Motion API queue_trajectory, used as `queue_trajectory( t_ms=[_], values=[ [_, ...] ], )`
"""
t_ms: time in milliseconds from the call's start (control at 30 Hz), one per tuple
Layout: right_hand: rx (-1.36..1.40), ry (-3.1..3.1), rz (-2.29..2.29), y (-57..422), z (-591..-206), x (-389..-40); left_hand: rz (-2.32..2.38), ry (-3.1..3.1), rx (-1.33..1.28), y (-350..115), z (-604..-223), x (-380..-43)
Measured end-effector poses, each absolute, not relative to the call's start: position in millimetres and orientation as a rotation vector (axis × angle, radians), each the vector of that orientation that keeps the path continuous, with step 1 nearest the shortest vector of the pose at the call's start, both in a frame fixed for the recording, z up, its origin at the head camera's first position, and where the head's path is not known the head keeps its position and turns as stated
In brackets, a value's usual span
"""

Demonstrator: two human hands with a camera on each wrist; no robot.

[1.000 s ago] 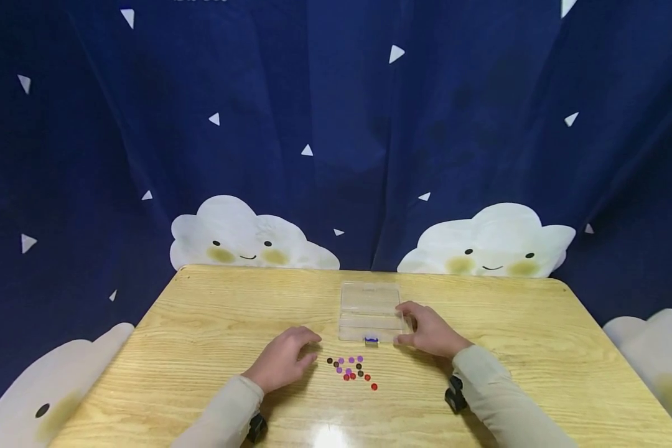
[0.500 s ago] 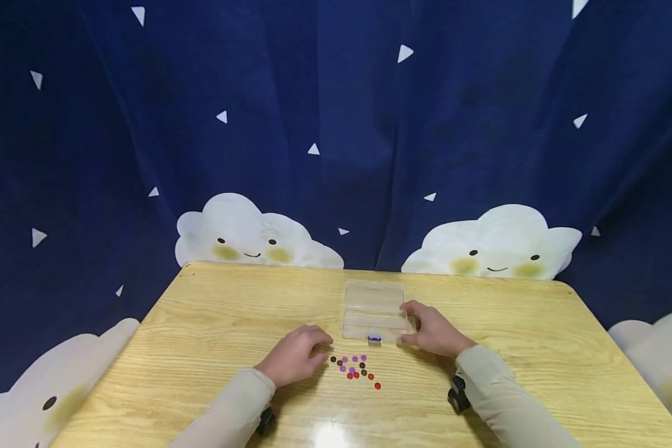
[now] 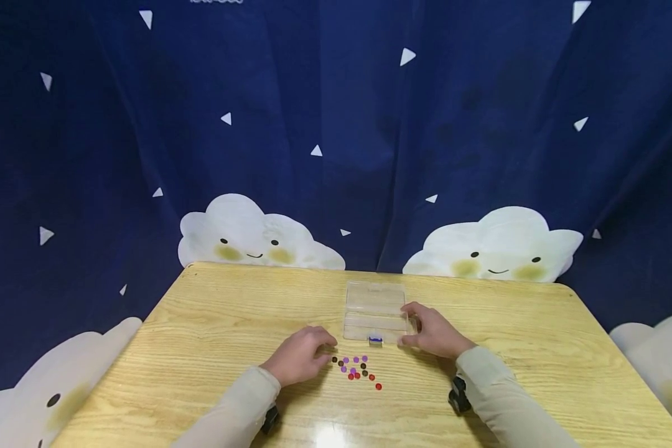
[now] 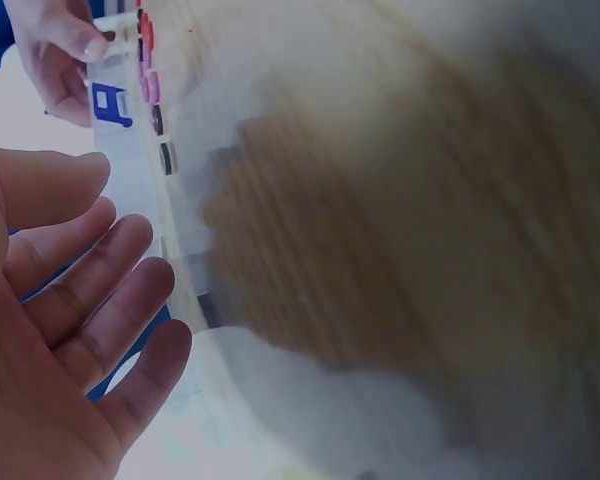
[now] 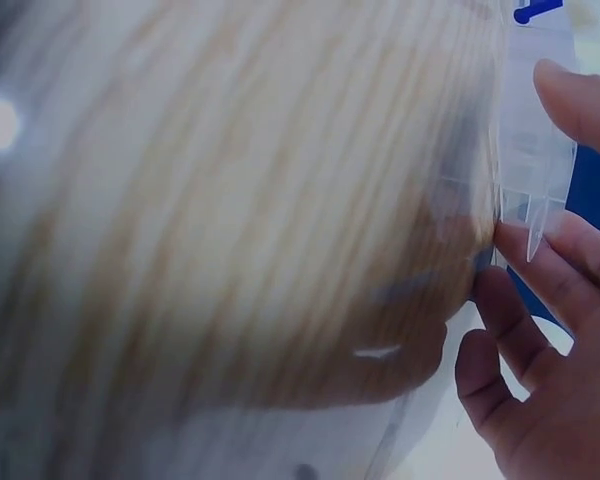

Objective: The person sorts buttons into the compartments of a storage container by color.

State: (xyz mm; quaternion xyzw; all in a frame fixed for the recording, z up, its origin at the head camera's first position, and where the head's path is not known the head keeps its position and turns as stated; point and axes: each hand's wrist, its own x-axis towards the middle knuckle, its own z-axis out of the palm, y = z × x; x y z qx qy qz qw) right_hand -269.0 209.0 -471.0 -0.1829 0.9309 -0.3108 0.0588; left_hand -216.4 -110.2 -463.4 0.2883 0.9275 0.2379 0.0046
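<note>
A clear plastic box [image 3: 364, 322] sits open near the back middle of the table, its lid [image 3: 376, 295] laid back and a blue latch [image 3: 375, 340] on its front. My right hand [image 3: 435, 334] holds the box at its right end, thumb at the front corner and fingers toward the back. Small round purple [image 3: 356, 359], black [image 3: 363, 366] and red beads [image 3: 372, 378] lie scattered in front of the box. My left hand [image 3: 301, 357] hovers just left of them, fingers relaxed and apart, with nothing between thumb and fingers in the left wrist view.
The wooden table [image 3: 241, 311] reaches back to a dark blue curtain [image 3: 358, 124] printed with white clouds and triangles. Black wrist cameras show under both sleeves, at the left wrist [image 3: 270, 419] and the right wrist [image 3: 459, 395].
My left hand has moved right, closer to the beads. My right hand stays at the box's right end, and the whole head view has shifted slightly.
</note>
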Motion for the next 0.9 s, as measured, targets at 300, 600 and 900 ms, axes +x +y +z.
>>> queue_trajectory(
  t_ms=[300, 600, 900],
  values=[
    [-0.524, 2.826, -0.941, 209.6, -471.3, -268.9, 0.717, 2.924, 0.930, -108.9, -463.7, -217.2],
    [-0.541, 2.821, -0.938, 209.6, -473.4, -269.8, 0.711, 2.897, 0.923, -108.7, -463.9, -218.0],
    [-0.536, 2.811, -0.944, 210.2, -470.9, -269.2, 0.643, 2.910, 0.937, -106.1, -467.9, -222.4]
  ],
)
